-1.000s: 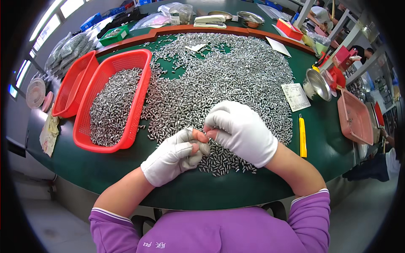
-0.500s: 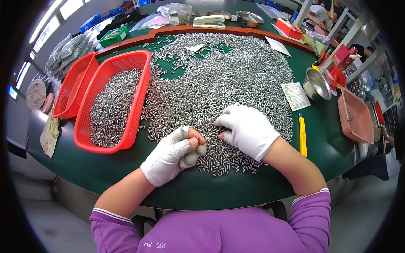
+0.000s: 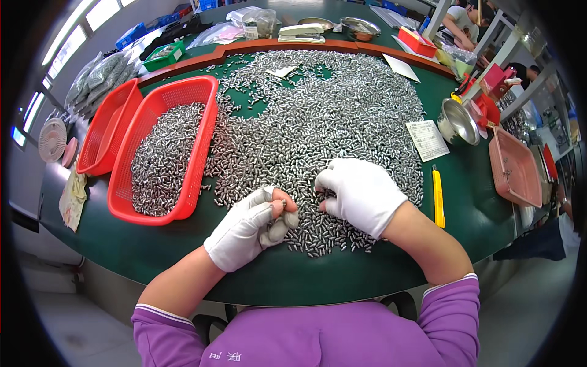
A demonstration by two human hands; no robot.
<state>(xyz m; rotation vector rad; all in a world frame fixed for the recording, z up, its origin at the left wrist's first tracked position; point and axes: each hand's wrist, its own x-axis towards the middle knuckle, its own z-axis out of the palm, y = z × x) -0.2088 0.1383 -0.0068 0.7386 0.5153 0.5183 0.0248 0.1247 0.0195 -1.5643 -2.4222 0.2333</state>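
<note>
A wide layer of small silvery metal parts (image 3: pixel 342 104), short and bullet-shaped, covers much of the green table. My left hand (image 3: pixel 247 229), in a white glove with bare thumb and index tips, pinches one such part (image 3: pixel 284 202) at the near edge of the layer. My right hand (image 3: pixel 361 196), also gloved, is curled low over the layer; several parts show between its thumb and fingers, the rest hidden in the palm. To the left, a red plastic basket (image 3: pixel 213 116) holds a heap of the same parts.
A second red basket (image 3: pixel 98 156) leans beside the first. On the right lie a yellow cutter knife (image 3: pixel 438 199), a printed paper (image 3: pixel 427 140), a metal bowl (image 3: pixel 460 121) and a pink tray (image 3: pixel 516 168). A wooden rail (image 3: pixel 269 43) bounds the far side. Another person works at the far right.
My right hand has drawn slightly to the right and down, its fingers curled around parts. The left hand has hardly moved, still pinching. At the far right, the other person has shifted.
</note>
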